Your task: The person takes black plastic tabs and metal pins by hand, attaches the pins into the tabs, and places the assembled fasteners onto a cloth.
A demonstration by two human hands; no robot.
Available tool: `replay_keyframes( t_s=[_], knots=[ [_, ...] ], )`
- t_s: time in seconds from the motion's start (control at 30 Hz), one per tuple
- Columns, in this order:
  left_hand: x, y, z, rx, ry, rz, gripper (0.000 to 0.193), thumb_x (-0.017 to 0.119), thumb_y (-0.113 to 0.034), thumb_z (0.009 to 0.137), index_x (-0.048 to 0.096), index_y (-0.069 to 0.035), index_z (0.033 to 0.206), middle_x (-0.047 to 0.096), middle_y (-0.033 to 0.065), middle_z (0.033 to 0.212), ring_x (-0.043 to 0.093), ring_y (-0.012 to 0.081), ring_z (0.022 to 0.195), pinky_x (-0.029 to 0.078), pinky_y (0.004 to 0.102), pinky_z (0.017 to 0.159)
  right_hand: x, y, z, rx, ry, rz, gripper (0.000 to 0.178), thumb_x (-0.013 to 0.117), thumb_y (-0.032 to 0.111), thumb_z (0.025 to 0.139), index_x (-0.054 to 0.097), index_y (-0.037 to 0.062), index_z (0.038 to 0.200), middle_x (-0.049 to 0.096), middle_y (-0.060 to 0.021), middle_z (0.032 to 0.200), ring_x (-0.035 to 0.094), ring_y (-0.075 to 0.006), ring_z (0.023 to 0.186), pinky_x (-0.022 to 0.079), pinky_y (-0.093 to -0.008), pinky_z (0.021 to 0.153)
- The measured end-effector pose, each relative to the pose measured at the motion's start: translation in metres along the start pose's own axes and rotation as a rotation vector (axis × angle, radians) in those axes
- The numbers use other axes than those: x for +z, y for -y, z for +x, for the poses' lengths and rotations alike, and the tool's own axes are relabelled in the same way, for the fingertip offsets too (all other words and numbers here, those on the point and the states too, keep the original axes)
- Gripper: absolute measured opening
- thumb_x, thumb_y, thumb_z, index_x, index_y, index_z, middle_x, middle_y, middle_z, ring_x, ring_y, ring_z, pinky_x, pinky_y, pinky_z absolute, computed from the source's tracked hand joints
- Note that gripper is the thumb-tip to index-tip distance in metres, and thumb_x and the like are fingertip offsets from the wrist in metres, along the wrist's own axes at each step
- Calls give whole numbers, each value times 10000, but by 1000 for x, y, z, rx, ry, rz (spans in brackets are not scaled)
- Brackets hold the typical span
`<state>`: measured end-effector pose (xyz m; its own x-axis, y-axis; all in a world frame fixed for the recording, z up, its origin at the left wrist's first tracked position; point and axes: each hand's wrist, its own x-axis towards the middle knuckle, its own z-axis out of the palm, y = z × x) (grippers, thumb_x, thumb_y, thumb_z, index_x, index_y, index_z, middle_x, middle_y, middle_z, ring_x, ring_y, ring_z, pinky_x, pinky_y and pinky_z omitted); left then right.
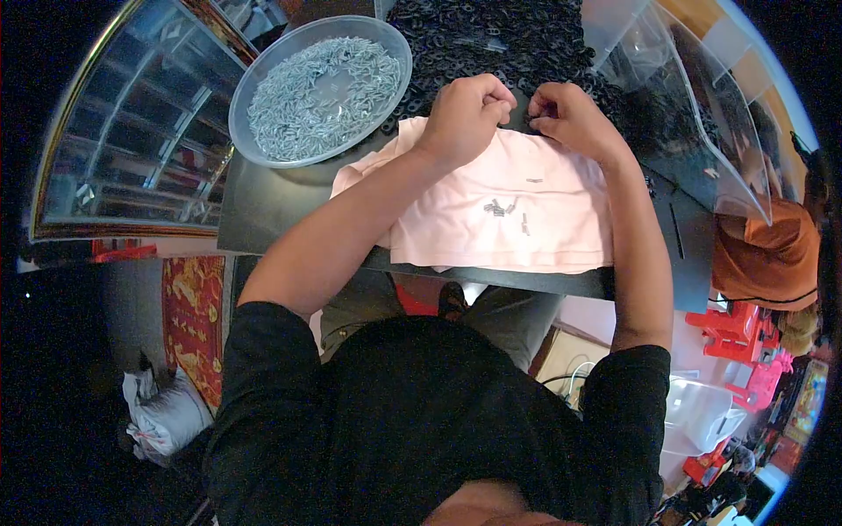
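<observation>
My left hand (467,120) is closed in a pinch over the far edge of a pale pink cloth (438,223); whatever its fingertips hold is too small to name. A short gap to the right, my right hand (574,124) is also closed, fingers curled, with a dark bit at the fingertips that I cannot make out. Several small metal pins (500,208) lie on the cloth near its middle. Just beyond both hands spreads a heap of small black ring-like pieces (491,44). A round translucent bowl (243,131) of small silvery metal pieces (289,96) sits left of my left hand.
The dark table (281,206) carries everything. A transparent plastic bin (715,131) lies on its right side, with black pieces at its mouth. A glass-fronted cabinet (132,131) stands at the left. Brown cloth (767,259) and red stools (737,333) are beyond the table's right edge.
</observation>
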<state>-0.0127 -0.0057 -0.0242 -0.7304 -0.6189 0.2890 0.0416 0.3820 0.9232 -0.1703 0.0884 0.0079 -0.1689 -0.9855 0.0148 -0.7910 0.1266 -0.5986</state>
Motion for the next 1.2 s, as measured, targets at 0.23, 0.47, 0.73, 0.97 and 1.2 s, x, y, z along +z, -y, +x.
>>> replay_keyframes(
  t_s=[0.23, 0.47, 0.73, 0.97, 1.2],
  knots=[
    [-2, 1, 0, 166, -103, 160, 77, 598, -69, 735, 614, -7, 776, 600, 65, 668, 552, 123, 591, 430, 249, 548, -1, 2, 2, 29, 22, -90, 86, 589, 5, 650, 518, -15, 694, 486, -17, 548, 445, -81, 512, 358, -241, 450],
    [-4, -8, -4, -81, -74, -249, 76, 638, -35, 709, 628, 18, 762, 604, 65, 680, 532, 92, 546, 431, 225, 508, 7, 21, -17, -24, -277, 298, 95, 607, -51, 711, 585, -20, 799, 541, 1, 628, 487, -63, 541, 400, -196, 491],
    [-10, -21, -8, -166, 40, -498, 107, 585, -87, 792, 594, -2, 857, 576, 14, 693, 491, 54, 567, 398, 180, 507, 13, 41, -21, 151, -309, 817, 74, 577, 5, 792, 586, -29, 857, 596, -68, 706, 574, -112, 575, 485, -219, 508],
    [-5, -20, -6, -91, 47, -368, 70, 554, -22, 775, 583, 23, 819, 577, 29, 694, 500, 63, 583, 416, 201, 513, 16, 37, -21, 77, -309, 941, 59, 573, 22, 795, 577, -32, 819, 599, -90, 678, 588, -126, 554, 477, -214, 457],
    [-2, -22, -8, -92, 34, -342, 90, 536, -51, 791, 577, 22, 825, 578, 27, 700, 500, 63, 589, 414, 202, 519, 15, 39, -25, 105, -287, 936, 65, 564, 29, 811, 569, -23, 850, 606, -83, 712, 575, -120, 558, 479, -222, 501]
  ],
)
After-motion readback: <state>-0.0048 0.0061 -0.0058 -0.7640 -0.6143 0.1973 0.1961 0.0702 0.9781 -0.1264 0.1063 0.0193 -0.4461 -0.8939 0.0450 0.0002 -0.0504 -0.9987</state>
